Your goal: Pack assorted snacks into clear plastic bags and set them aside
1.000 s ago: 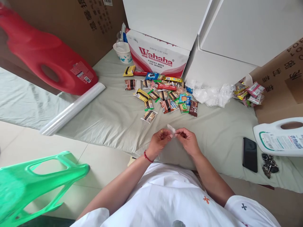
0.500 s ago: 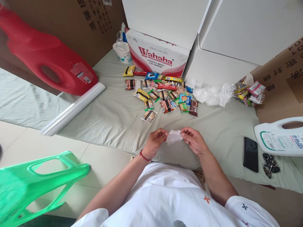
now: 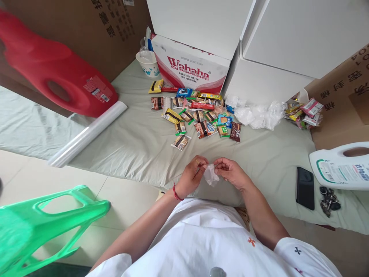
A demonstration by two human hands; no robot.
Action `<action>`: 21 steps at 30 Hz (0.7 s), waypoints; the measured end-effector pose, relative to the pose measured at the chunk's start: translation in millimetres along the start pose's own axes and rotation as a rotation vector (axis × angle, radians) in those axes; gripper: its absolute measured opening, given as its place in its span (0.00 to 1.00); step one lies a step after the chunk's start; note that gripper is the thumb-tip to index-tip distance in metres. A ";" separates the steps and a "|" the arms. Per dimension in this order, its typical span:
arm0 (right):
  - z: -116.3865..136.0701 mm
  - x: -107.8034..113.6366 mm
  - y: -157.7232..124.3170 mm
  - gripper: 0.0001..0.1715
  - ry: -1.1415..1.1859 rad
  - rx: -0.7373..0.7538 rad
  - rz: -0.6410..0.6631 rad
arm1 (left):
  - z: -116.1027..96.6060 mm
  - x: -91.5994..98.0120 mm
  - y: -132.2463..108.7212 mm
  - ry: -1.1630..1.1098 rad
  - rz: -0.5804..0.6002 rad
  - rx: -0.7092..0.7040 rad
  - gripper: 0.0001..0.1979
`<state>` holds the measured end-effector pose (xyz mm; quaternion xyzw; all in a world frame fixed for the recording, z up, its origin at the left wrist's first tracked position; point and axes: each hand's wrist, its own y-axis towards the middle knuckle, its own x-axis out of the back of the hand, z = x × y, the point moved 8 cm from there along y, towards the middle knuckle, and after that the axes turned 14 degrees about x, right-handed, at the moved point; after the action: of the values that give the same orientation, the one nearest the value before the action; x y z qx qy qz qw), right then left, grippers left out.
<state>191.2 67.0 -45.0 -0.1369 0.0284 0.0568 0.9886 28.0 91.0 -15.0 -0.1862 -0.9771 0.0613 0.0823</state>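
A small translucent plastic bag (image 3: 211, 176) hangs between my two hands, crumpled, in front of my shirt. My left hand (image 3: 192, 176), with a ring and a red bracelet at the wrist, pinches its left upper edge. The fingertips of my right hand (image 3: 231, 172) are closed on its right upper edge. Beyond my hands, on the grey-green sheet (image 3: 138, 138), lies a loose group of wrapped snacks; the nearest is a clear-wrapped biscuit (image 3: 181, 142). A pile of clear plastic bags (image 3: 261, 115) lies to the right of the snacks.
Behind the snacks stands a Wahaha box (image 3: 191, 69), with a paper cup (image 3: 148, 64) beside it. A red jug (image 3: 69, 77) and plastic roll (image 3: 88, 134) are left, a green stool (image 3: 25, 227) lower left. At right lie a phone (image 3: 305, 188), keys (image 3: 329, 202) and white bottle (image 3: 343, 167).
My hands have come closer together. The plastic bag, stretched between them before, now bunches up and hangs lower.
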 end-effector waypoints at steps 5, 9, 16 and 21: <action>-3.1 13.7 -2.0 0.25 0.042 -0.020 0.009 | 23.6 20.7 5.8 -0.204 -0.125 0.170 0.16; -3.1 26.6 -1.8 0.24 -0.059 0.050 -0.054 | 51.3 16.5 9.6 -0.476 -0.131 0.364 0.20; 58.1 -5.3 -17.9 0.30 -0.608 0.629 -0.136 | 34.0 23.9 6.8 -0.149 -0.350 0.280 0.14; 41.2 -8.9 -8.1 0.14 -0.541 0.546 -0.255 | 21.0 18.5 7.2 -0.106 -0.306 0.220 0.13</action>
<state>185.0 69.6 -2.6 0.1483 -0.2361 -0.0419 0.9594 9.7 102.7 -34.1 -0.0218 -0.9844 0.1642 0.0590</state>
